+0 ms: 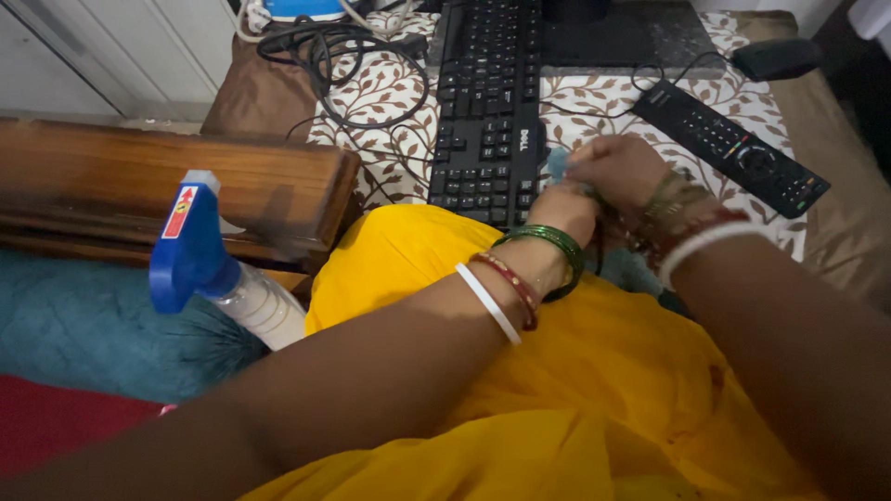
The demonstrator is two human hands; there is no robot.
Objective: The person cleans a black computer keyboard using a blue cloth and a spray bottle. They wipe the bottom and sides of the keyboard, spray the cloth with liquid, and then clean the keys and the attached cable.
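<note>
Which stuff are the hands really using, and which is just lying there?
In use: left hand, right hand, small blue cloth, black keyboard.
Lying about: spray bottle, remote control, tangled cables, wooden board.

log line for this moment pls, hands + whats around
left hand on keyboard near edge | right hand pinching pale blue cloth | spray bottle at left | remote at right
</note>
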